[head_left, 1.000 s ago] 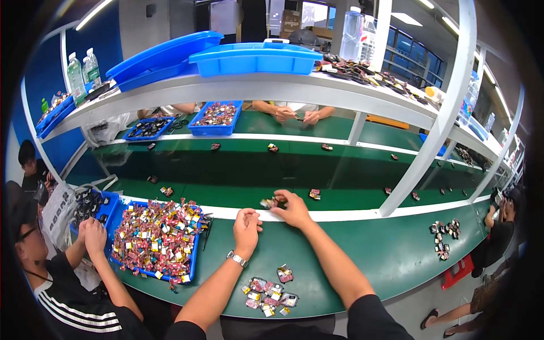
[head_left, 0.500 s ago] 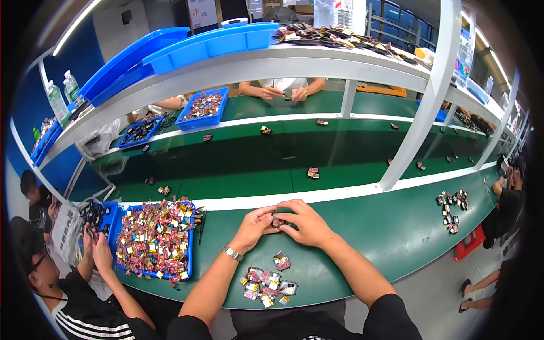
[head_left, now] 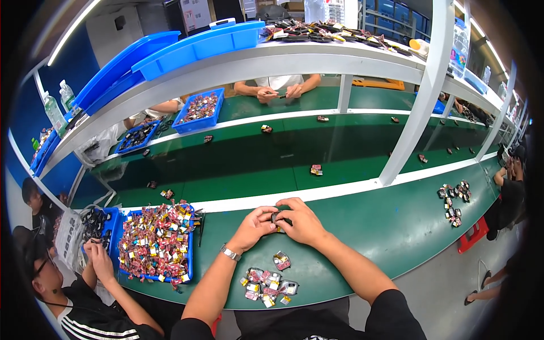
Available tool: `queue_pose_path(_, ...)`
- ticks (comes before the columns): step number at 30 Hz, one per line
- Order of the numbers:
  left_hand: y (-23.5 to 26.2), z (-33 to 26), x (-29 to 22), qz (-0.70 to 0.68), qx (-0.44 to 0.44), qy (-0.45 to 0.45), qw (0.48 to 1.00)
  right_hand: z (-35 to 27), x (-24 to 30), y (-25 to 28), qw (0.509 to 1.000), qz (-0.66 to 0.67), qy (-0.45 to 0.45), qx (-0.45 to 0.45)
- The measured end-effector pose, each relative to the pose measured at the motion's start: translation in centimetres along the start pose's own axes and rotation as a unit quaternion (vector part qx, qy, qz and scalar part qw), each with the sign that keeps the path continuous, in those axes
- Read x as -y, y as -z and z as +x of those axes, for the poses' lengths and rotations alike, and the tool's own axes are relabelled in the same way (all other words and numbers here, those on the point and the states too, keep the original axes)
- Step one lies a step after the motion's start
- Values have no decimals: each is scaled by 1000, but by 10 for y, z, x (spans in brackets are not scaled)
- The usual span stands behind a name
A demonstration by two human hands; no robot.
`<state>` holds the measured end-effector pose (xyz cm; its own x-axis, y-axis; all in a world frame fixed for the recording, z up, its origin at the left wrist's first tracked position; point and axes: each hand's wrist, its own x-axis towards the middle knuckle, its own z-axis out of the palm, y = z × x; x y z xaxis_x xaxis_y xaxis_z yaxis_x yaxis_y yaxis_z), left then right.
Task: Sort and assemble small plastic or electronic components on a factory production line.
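Observation:
My left hand (head_left: 253,228) and my right hand (head_left: 304,222) meet above the green table, their fingers closed around a small dark electronic unit (head_left: 275,217). A bit of yellow shows at its lower side, and the fingers hide most of it. Just nearer to me lies a loose cluster of small open black casings (head_left: 269,286) with reddish boards and silver and yellow pieces. One similar unit (head_left: 281,260) sits at the cluster's far edge.
Left of my arm stands a blue tray (head_left: 191,255) heaped with reddish boards and wired parts, with dark tweezers (head_left: 202,228) beside it. A co-worker (head_left: 96,300) sits at the left. Beyond a white rail, a green belt (head_left: 243,175) carries scattered units. A white post (head_left: 416,119) rises right of centre.
The unit between my fingers has turned: its reddish side showed before, and now a dark surface with yellow beneath shows. My right fingers have shifted slightly. The co-worker's hands at left have moved.

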<state>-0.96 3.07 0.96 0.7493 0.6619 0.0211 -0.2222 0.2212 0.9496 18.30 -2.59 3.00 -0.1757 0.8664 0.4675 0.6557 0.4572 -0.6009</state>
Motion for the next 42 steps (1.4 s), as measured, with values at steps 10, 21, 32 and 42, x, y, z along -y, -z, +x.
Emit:
queue_pose_path(10, -4, 1, -1, 1, -37, 58, 998, -2, 4, 10, 998, -8, 44, 51)
queue_pose_path(21, 0, 1, 1, -1, -50, 49, 998, -10, 0, -16, 995, 66, -16, -76)
queue_pose_path(32, 1, 2, 3, -28, -60, 39, 997, -13, 1, -21, 991, 84, -40, -93)
queue_pose_path(42, 0, 2, 5, -25, -64, 14, 998, -12, 3, -23, 991, 93, -12, -99)
